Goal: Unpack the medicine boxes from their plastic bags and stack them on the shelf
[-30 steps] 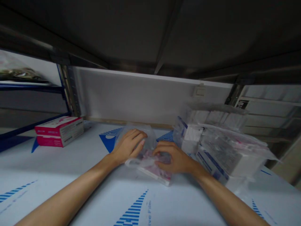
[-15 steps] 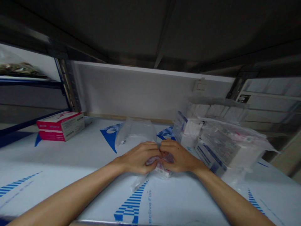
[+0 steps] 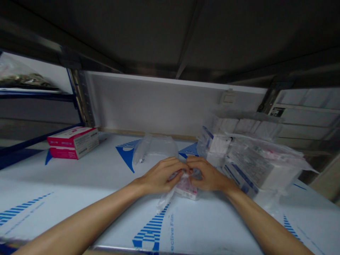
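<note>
- Together, the left hand (image 3: pixel 162 176) and the right hand (image 3: pixel 209 176) curl inward in a narrow grip around a small pink-and-white box (image 3: pixel 186 191), their fingertips almost meeting above it.
- Gathered between both hands, a crumpled clear plastic bag (image 3: pixel 166 199) wraps the box, and one loose corner trails toward the front of the shelf.
- Beneath the hands, the box rests on a white film-covered shelf (image 3: pixel 79 202) printed with blue stripes, triangles and lettering.
- Just behind the hands, a second clear plastic bag (image 3: pixel 156 149) lies flat, not touching them.
- Nearby on the right, bulky clear-wrapped bundles of white boxes with blue stripes (image 3: pixel 261 161) sit piled just beside the right hand.
- Well apart on the left, two stacked pink-and-white cartons (image 3: pixel 73 143) lie near a slotted metal upright (image 3: pixel 82 97).
- Farther back, a pale wall panel (image 3: pixel 159 106) carries a small switch plate (image 3: pixel 227 97), beneath the dark underside of an upper shelf (image 3: pixel 159 35).
</note>
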The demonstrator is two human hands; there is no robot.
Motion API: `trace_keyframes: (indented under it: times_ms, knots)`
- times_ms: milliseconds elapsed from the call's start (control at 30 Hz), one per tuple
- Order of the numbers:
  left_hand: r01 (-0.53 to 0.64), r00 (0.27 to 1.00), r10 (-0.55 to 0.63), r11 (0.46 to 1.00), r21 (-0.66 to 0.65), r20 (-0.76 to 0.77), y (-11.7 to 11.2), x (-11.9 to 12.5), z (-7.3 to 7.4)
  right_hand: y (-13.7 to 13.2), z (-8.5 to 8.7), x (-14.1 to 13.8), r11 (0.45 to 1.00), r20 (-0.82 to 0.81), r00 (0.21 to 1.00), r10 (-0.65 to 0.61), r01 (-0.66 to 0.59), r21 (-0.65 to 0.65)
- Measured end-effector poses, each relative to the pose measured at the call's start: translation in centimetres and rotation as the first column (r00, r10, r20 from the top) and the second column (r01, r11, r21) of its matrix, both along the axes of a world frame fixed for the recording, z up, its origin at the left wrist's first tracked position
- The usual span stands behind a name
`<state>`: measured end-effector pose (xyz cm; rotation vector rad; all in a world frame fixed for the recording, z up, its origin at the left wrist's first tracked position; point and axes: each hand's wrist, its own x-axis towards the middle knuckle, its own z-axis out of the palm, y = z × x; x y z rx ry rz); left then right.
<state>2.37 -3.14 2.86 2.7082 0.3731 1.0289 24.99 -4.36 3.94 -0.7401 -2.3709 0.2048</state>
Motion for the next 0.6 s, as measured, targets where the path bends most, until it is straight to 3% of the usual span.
trace_keyframes:
  times_ms: [333, 600]
  knots:
    - [-0.056, 0.997, 0.055, 0.998, 0.026, 0.054, 0.2, -0.1, -0.2, 1.5, 0.7, 2.2, 0.998, -0.024, 0.999, 0.021, -0.022, -0.052]
    - [-0.034, 0.998, 0.038, 0.995, 0.093, -0.041, 0.1, 0.1, -0.3, 0.6, 0.4, 0.5, 0.997, 0.018, 0.999, 0.046, -0.045, -0.055]
